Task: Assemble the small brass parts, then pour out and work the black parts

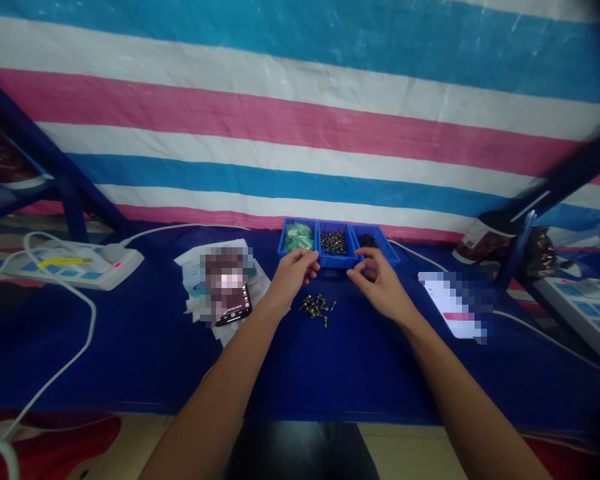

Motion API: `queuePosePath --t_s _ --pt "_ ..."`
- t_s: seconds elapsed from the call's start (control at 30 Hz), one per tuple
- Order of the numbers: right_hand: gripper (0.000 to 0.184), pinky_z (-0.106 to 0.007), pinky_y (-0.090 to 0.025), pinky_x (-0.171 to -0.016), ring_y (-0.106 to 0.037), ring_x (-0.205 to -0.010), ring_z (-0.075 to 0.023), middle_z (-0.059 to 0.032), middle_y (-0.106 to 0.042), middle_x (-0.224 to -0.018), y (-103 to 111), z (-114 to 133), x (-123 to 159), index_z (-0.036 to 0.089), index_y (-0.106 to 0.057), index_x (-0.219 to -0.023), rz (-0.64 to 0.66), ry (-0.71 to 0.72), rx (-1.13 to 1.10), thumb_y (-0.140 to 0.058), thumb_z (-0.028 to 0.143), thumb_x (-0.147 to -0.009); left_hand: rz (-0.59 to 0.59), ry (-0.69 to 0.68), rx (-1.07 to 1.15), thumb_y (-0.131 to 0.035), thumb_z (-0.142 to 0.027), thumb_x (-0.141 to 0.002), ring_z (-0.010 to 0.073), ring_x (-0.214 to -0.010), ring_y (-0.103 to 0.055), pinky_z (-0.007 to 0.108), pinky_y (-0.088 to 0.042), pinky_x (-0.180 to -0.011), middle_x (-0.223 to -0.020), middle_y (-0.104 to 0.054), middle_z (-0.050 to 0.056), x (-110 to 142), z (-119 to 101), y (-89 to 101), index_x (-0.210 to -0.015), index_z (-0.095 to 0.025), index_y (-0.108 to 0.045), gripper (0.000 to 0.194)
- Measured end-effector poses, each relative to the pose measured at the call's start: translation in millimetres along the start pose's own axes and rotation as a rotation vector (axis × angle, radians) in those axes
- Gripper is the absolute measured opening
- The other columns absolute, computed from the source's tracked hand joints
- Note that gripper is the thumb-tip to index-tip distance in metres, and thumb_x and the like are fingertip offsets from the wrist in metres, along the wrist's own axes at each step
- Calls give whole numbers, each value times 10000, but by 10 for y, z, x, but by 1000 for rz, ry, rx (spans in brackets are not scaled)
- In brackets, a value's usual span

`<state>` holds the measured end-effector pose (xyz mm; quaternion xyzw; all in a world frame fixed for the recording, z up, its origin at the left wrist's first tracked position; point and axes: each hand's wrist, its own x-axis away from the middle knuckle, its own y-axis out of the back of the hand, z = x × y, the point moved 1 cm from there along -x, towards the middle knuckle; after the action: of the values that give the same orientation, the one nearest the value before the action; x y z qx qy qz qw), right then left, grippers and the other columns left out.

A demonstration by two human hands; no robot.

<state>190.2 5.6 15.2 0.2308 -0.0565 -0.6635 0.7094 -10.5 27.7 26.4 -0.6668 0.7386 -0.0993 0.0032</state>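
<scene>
Left hand [291,277] and right hand [380,283] curl beside the blue tray [333,264]; cannot tell if either holds anything.

From where I sit, this reads as a makeshift assembly workstation, not a home: a striped tarpaulin [300,120] hangs behind a bench [130,360] covered in blue cloth, with a three-compartment blue parts tray [339,243] of small screws [333,243] and a power strip [73,265] on top.
</scene>
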Motion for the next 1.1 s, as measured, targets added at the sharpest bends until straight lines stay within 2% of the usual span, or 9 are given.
queuePosePath --t_s 0.07,0.17,0.4,0.5,0.67,0.77,0.87,1.0,1.1 --pt "287 -263 -406 -547 -495 -586 -112 -5 -577 -827 21 -28 26 229 -594 -1127 229 39 157 -623 330 -860 -28 -12 7 -648 -384 -796 84 -599 -530 208 -363 -520 -739 -594 17 -3 -9 10 -748 -161 -563 243" --pt "277 -281 -437 -627 -541 -693 -136 -30 -598 -905 34 -53 71 236 -677 -1093 463 124 338 -675 276 -819 -40 -16 12 -650 -383 -787 85 -596 -527 209 -362 -511 -737 -593 15 -9 -4 16 -739 -164 -563 241" --pt "295 -302 -472 -724 -591 -816 -169 -47 -620 -945 -36 -13 72 250 -688 -1144 538 222 376 -665 227 -851 -39 -16 4 -653 -363 -772 80 -579 -525 206 -356 -508 -722 -597 8 -4 11 1 -743 -167 -575 213" --pt "215 -305 -474 -759 -604 -840 -169 -53 -635 -966 -71 5 67 233 -715 -1067 569 262 382 -646 204 -866 -39 -15 -7 -648 -374 -775 81 -586 -529 204 -355 -505 -726 -600 11 -7 9 4 -734 -167 -573 225" --pt "117 -298 -465 -772 -607 -812 -155 -40 -642 -899 -89 -4 62 195 -712 -887 583 264 374 -607 146 -876 -36 -15 -11 -653 -392 -770 81 -586 -529 199 -352 -499 -725 -597 5 -11 10 9 -736 -165 -565 246" --pt "114 -303 -465 -749 -597 -786 -156 -41 -639 -886 -73 -10 62 185 -682 -886 545 237 380 -576 143 -891 -38 -20 -16 -643 -379 -779 83 -589 -529 201 -353 -504 -731 -597 8 -14 11 13 -743 -164 -567 231" --pt "126 -326 -474 -764 -599 -815 -172 -57 -644 -930 -48 -12 55 187 -658 -969 467 230 359 -548 163 -911 -40 -45 -55 -628 -379 -798 90 -595 -531 211 -353 -514 -738 -605 11 -17 18 10 -751 -168 -573 223" --pt "174 -359 -474 -844 -614 -909 -191 -75 -657 -990 -11 6 28 192 -669 -989 359 249 299 -501 204 -945 -31 -187 -259 -621 -370 -827 120 -650 -559 243 -401 -594 -735 -620 10 15 42 -25 -782 -178 -600 198" --pt "179 -353 -487 -788 -627 -853 -191 -63 -685 -944 14 22 2 201 -692 -940 237 181 228 -530 277 -937 27 -310 -440 -637 -318 -821 152 -719 -596 280 -433 -676 -769 -653 14 73 54 -76 -836 -191 -634 128"
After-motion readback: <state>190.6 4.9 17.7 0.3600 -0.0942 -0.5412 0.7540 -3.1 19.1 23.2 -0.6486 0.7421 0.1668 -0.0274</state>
